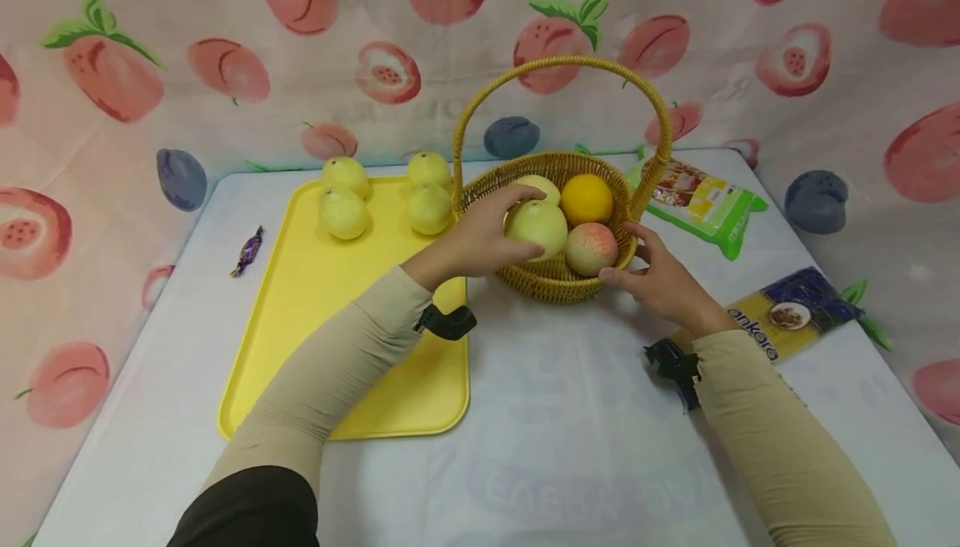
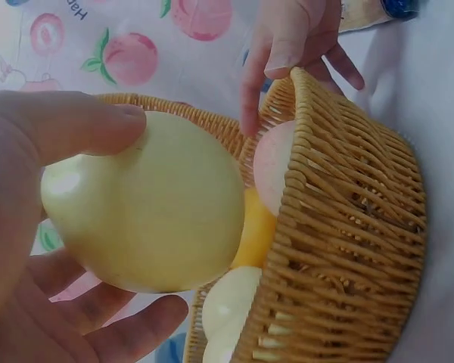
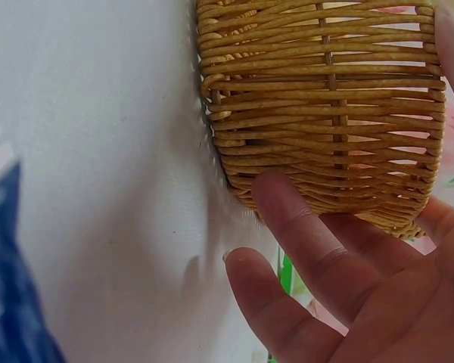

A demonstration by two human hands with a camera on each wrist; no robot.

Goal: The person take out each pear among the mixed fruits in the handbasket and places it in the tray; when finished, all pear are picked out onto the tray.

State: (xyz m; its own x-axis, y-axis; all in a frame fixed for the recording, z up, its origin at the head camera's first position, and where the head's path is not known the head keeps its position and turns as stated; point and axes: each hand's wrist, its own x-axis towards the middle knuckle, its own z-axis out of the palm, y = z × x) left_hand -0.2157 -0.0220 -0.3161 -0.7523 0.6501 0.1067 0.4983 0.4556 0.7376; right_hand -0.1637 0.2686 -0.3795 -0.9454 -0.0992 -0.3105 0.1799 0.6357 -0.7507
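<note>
My left hand (image 1: pixel 483 234) holds a pale yellow-green round fruit (image 2: pixel 147 204) between thumb and fingers, over the left side of a wicker basket (image 1: pixel 551 288). The basket has a tall arched handle. Inside it lie an orange (image 1: pixel 587 199), a peach (image 1: pixel 592 250) with a pink blush, and another pale fruit (image 1: pixel 542 187), partly hidden behind the held one. With the thumb at the rim and fingers along the outer wall, my right hand (image 1: pixel 663 280) grips the basket's right front side. In the right wrist view, some of its fingers (image 3: pixel 303 242) lie against or near the weave.
Left of the basket is a yellow tray (image 1: pixel 315 280) bearing several pale round fruits (image 1: pixel 345 213) at its far end. A wrapped candy (image 1: pixel 247 251) lies left of the tray. A green food packet (image 1: pixel 705 209) and a blue-and-yellow packet (image 1: pixel 791 313) lie to the right.
</note>
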